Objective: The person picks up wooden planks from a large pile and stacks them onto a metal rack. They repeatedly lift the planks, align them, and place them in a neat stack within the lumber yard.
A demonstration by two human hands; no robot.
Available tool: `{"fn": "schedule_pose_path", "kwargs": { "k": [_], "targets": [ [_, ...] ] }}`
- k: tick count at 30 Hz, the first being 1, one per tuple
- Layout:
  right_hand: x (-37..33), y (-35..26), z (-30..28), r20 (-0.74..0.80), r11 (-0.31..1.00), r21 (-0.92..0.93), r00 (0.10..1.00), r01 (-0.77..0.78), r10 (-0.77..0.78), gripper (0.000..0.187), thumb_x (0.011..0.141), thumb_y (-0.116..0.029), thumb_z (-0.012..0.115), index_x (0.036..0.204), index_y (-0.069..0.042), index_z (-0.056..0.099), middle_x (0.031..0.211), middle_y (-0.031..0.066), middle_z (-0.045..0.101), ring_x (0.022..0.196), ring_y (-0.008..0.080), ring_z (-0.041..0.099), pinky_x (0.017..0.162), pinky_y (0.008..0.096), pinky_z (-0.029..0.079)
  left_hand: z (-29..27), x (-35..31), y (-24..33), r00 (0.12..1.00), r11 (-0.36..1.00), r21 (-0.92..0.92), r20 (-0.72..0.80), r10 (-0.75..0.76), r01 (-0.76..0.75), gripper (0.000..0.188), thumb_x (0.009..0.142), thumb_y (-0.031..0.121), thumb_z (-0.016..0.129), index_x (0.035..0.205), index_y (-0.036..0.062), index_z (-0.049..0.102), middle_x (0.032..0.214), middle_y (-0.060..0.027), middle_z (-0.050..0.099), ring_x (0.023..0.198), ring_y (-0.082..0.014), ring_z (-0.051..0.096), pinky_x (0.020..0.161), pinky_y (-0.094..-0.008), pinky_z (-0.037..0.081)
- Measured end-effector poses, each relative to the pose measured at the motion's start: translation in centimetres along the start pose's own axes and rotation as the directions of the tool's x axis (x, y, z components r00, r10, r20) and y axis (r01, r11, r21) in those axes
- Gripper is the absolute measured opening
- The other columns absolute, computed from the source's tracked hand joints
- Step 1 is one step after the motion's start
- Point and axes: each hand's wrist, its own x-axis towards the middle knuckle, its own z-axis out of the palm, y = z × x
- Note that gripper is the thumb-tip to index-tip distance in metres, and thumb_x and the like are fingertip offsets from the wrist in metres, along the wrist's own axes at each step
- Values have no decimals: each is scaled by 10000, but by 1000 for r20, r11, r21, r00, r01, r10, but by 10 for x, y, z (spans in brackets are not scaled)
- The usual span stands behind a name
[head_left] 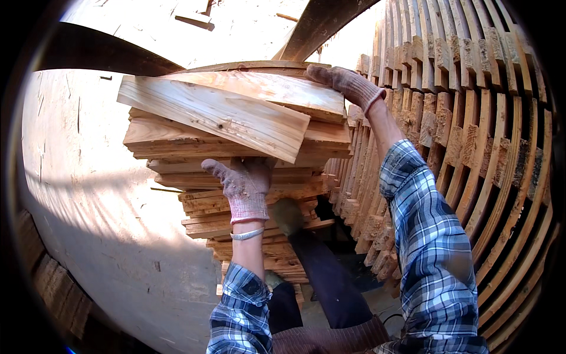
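Rough wooden boards are piled in a tall stack (194,144). A pale board (215,115) lies slantwise on top, its right end toward me. Behind it rests another light board (283,88). My left hand (244,192), in a dirty pinkish-white knit glove, is at the stack's near side, just below the slanted board. Its thumb is stretched out to the left, and its fingertips are shaded under the board's edge. My right hand (351,87), gloved alike, is bent over the far right end of the light board; some of its fingers are hidden behind it.
Rows of upright boards (471,130) stand close on my right. Dark beams (106,50) cross behind the stack. A pale floor (118,194) spreads to the left, with wood scraps (194,22) at the back. More timber (56,289) is at lower left. My shoe (288,215) is beside the stack.
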Motion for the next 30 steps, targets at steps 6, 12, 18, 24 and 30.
{"fn": "schedule_pose_path", "kwargs": {
  "k": [6,12,18,24,30],
  "targets": [
    [-30,-21,34,119,987,103,987,-121,108,513,843,-498,634,1184,-115,637,1111,61,670,1028,205,607,911,325,488,-24,-35,-8,943,869,-495,-293,-159,-7,716,850,243,689,1393,-20,303,1309,-188,505,1113,-328,560,980,-324,429],
    [-144,-62,97,166,976,-92,964,-196,210,712,761,-513,704,1242,-16,537,1116,167,635,1037,259,610,927,350,472,-7,-104,-55,884,-600,-799,303,-356,32,596,899,372,605,1385,103,388,1330,-67,463,1190,-218,478,1011,-387,418],
    [-122,-42,208,185,904,426,973,44,-135,1009,691,-603,723,1409,-17,326,1383,222,432,1269,323,444,1056,379,354,46,-137,-143,946,-567,-818,252,-204,96,720,888,501,572,1427,95,323,1312,-87,477,1167,-223,503,982,-354,451],
    [-104,-57,238,65,838,512,965,188,-255,1120,700,-638,700,1480,-42,160,1410,220,399,1286,282,417,1059,343,330,31,-108,-147,985,-599,-798,147,-87,66,786,894,564,508,1453,81,239,1337,-103,447,1166,-224,506,964,-349,463],
    [-200,-51,282,0,604,768,944,212,-331,1044,756,-621,659,1483,-54,168,1436,177,374,1319,224,355,1064,314,310,-3,-206,-167,959,-182,-950,272,-84,254,695,955,521,407,1441,52,245,1296,-127,485,1184,-210,508,947,-337,483]
  ]
}}
